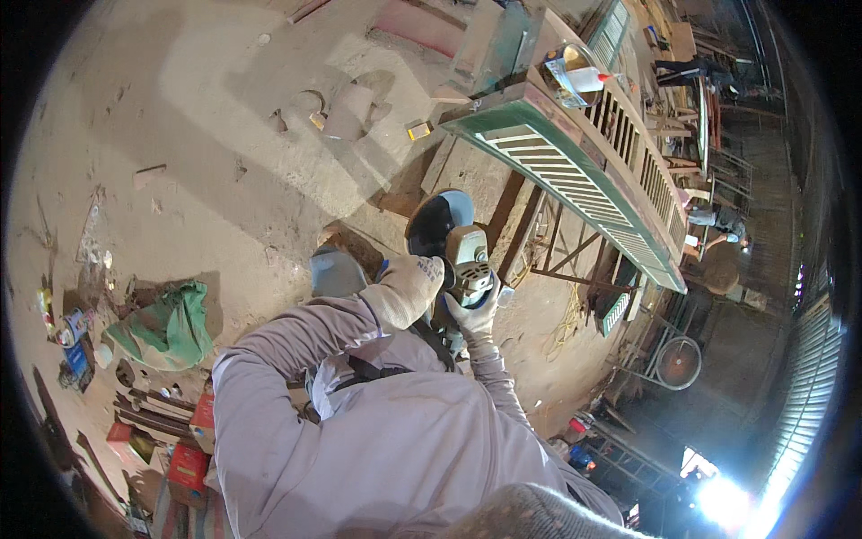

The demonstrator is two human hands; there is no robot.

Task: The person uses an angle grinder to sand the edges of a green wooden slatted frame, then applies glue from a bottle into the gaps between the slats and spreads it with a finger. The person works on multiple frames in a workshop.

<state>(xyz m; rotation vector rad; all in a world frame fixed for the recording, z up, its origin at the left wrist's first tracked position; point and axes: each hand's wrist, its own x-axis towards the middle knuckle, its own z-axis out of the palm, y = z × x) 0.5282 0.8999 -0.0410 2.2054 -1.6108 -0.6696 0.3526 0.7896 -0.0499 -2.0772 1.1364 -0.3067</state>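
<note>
An angle grinder (469, 260) with a broad round disc (433, 226) is held in front of my body, at the middle of the view. My left hand (404, 289), in a pale work glove, is closed at the grinder's near left side; its fingertips are partly hidden. From the other side my right hand (476, 316), also gloved, wraps round the rear of the grinder's body. The disc's edge points away from me, over the dusty floor. To the right of the disc, apart from it, lies a long green louvred shutter (530, 135).
On the shutter stand a metal tin (558, 72) and a white bottle (588, 79). A yellow box (418, 131) lies on the floor. Green cloth (166, 325) and red boxes (187, 469) lie at left. A round fan (678, 363) and people stand farther right.
</note>
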